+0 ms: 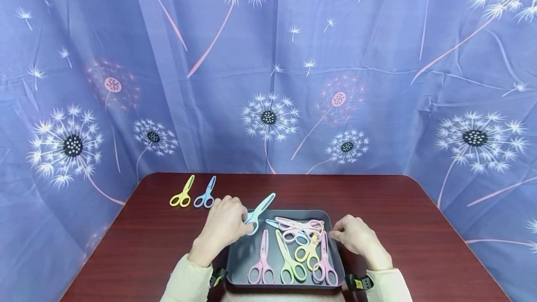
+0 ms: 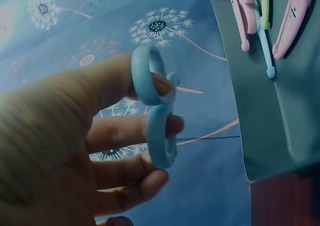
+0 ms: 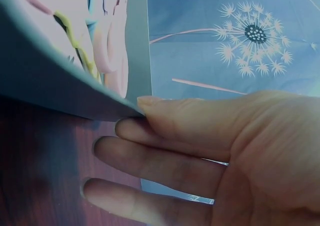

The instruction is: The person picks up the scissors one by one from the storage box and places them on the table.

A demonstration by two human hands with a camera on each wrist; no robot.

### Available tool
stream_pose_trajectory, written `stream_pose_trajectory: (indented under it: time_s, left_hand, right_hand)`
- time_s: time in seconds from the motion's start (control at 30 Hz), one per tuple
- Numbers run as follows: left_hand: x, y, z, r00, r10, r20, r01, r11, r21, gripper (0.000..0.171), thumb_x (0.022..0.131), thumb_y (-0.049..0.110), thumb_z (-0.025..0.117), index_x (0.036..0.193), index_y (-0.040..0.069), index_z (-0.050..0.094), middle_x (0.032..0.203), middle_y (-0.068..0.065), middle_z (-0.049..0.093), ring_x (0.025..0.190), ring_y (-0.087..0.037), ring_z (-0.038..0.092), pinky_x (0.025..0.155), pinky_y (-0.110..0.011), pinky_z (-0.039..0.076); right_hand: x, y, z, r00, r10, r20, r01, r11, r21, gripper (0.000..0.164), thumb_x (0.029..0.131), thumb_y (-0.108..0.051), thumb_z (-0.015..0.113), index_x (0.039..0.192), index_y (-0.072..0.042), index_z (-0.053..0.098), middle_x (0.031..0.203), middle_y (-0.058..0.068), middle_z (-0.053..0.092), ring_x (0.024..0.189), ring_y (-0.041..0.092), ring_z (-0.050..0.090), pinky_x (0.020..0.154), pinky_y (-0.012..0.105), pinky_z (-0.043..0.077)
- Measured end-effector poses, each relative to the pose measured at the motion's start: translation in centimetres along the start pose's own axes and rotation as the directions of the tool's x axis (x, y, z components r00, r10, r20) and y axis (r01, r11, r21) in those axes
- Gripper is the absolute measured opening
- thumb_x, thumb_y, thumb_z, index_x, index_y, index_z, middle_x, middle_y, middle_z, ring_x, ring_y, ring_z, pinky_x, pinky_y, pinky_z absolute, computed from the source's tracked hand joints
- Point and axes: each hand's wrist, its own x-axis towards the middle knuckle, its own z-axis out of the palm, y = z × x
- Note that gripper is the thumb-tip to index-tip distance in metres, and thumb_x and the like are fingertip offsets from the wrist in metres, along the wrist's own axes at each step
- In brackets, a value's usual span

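In the head view my left hand point(image 1: 225, 222) holds light blue scissors point(image 1: 262, 208) over the tray's back left corner, blades pointing up and to the right. The left wrist view shows the thumb in one handle loop point(image 2: 144, 78) and a finger through the other. My right hand point(image 1: 360, 237) is at the right wall of the dark grey tray point(image 1: 240, 260), and the right wrist view has its thumb and forefinger pinching the rim point(image 3: 117, 101). Inside the tray lie pink scissors point(image 1: 262, 259), light green scissors point(image 1: 289, 261), yellow scissors point(image 1: 311, 251) and several others overlapping at the right.
Yellow scissors point(image 1: 183, 194) and blue scissors point(image 1: 205, 195) lie side by side at the back left of the dark red wooden table point(image 1: 377, 195). A blue dandelion-print cloth point(image 1: 218, 106) hangs behind and along the sides.
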Motion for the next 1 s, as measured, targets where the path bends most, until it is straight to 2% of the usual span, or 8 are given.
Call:
stream_pose_trajectory:
  time_s: [0.17, 0.37, 0.63, 1.0]
  left_hand:
    - [0.0, -0.4, 0.0, 0.999, 0.000, -0.032, -0.002, 0.999, -0.043, 0.022, 0.067, 0.028, 0.080, 0.056, 0.022, 0.062, 0.067, 0.007, 0.053, 0.067, -0.017, 0.046, 0.061, -0.034, 0.031]
    - [0.1, -1.2, 0.2, 0.998, -0.041, -0.045, 0.038, 0.997, -0.063, 0.016, 0.069, 0.026, 0.078, 0.060, 0.021, 0.066, 0.071, 0.007, 0.056, 0.070, -0.017, 0.047, 0.063, -0.034, 0.031]
    - [0.9, -2.6, 0.8, 0.995, -0.070, -0.071, 0.064, 0.994, -0.092, 0.020, 0.069, 0.026, 0.075, 0.055, 0.024, 0.060, 0.067, 0.009, 0.054, 0.069, -0.016, 0.047, 0.063, -0.035, 0.036]
    - [1.2, -5.0, 1.9, 0.982, -0.180, -0.049, 0.173, 0.977, -0.120, 0.020, 0.070, 0.027, 0.076, 0.055, 0.024, 0.062, 0.062, 0.010, 0.051, 0.067, -0.017, 0.048, 0.066, -0.041, 0.041]
  right_hand:
    - [0.0, -0.1, 0.0, 1.000, 0.001, 0.006, -0.001, 1.000, 0.001, 0.010, 0.081, -0.020, 0.075, 0.072, -0.021, 0.072, 0.074, -0.003, 0.065, 0.070, 0.015, 0.055, 0.063, 0.044, 0.046]
    - [0.0, 0.0, 0.2, 1.000, 0.004, 0.017, -0.004, 1.000, 0.004, 0.009, 0.081, -0.021, 0.076, 0.073, -0.022, 0.072, 0.076, -0.003, 0.066, 0.071, 0.015, 0.057, 0.065, 0.046, 0.047]
    - [0.0, 0.2, -0.2, 1.000, -0.005, 0.010, 0.004, 1.000, 0.012, 0.008, 0.082, -0.020, 0.075, 0.074, -0.021, 0.073, 0.075, -0.003, 0.066, 0.070, 0.015, 0.057, 0.062, 0.043, 0.046]
    - [0.1, 0.1, 0.0, 1.000, -0.003, 0.006, 0.003, 1.000, -0.004, 0.010, 0.082, -0.022, 0.075, 0.073, -0.023, 0.072, 0.076, -0.002, 0.066, 0.072, 0.016, 0.058, 0.063, 0.045, 0.046]
